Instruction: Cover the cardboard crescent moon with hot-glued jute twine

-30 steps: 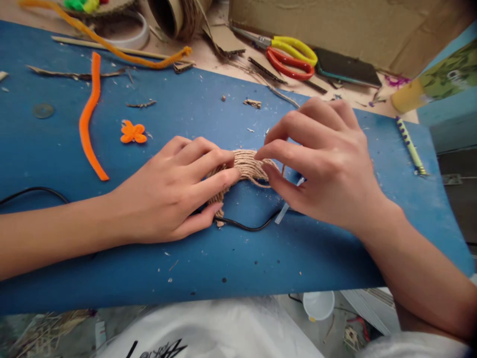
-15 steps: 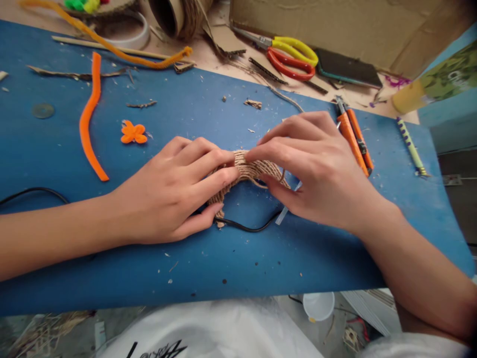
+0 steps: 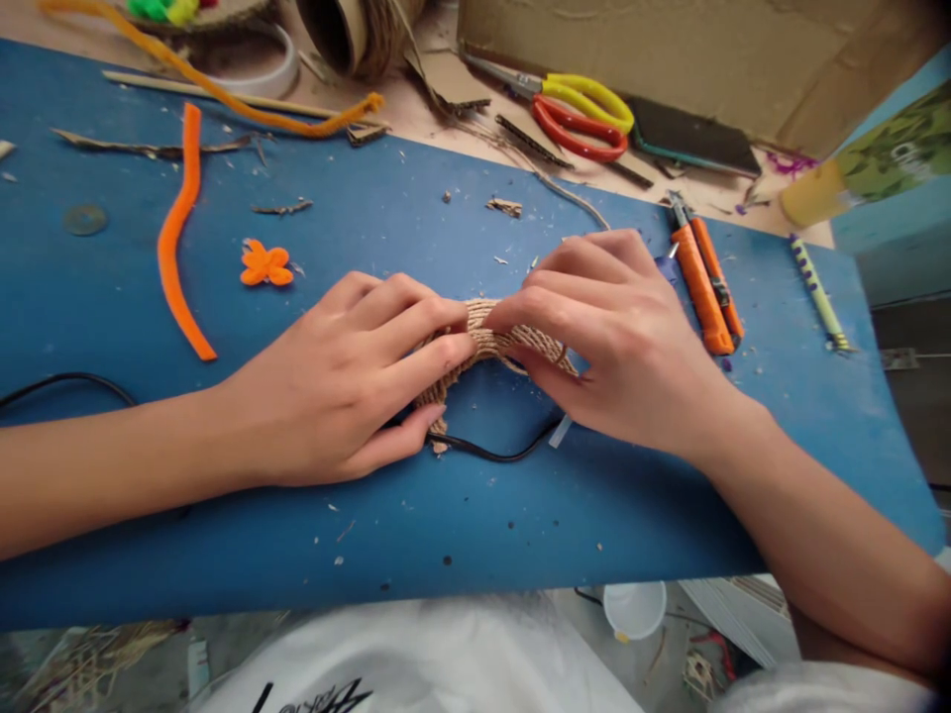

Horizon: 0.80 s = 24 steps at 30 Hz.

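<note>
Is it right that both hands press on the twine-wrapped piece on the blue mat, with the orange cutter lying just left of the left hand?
Not quite. The head view shows both the left hand and right hand on the twine-wrapped piece on the blue mat, but the orange cutter lies just right of the right hand.

A twine-wrapped piece (image 3: 496, 340) lies on the blue mat (image 3: 416, 515), just in front of the person; it is tan jute cord wound in close parallel turns into a curved, arched band; its visible middle humps up slightly off the mat; the near-left end runs down to a frayed tip; both ends are covered by fingers, so its full shape cannot be told.
</note>
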{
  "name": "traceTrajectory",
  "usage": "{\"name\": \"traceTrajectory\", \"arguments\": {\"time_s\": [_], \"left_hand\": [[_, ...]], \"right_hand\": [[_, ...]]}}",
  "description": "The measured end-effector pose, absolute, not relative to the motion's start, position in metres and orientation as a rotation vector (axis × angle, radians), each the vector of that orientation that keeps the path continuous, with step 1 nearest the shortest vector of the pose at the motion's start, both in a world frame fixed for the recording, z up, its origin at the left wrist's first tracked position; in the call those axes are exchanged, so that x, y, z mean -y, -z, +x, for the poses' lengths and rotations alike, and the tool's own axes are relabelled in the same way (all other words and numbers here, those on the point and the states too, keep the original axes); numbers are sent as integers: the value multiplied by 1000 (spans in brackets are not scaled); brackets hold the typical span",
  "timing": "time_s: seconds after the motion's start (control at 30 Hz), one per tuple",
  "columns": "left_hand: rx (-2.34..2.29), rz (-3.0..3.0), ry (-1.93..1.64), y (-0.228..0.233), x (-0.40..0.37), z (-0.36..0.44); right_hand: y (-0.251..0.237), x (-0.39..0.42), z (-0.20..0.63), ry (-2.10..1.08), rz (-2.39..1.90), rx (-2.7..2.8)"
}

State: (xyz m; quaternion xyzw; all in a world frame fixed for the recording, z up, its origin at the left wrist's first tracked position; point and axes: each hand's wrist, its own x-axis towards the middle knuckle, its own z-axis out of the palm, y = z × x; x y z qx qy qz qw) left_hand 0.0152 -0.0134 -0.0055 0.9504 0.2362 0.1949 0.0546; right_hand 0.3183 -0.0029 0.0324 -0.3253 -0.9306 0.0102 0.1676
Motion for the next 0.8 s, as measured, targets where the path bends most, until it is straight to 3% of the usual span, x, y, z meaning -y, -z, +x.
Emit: {"name": "traceTrajectory", "arguments": {"time_s": [0.8], "left_hand": [[-733, 2928, -568, 5, 12, 15]], "right_hand": [[-37, 2, 321, 13, -953, 2723]]}}
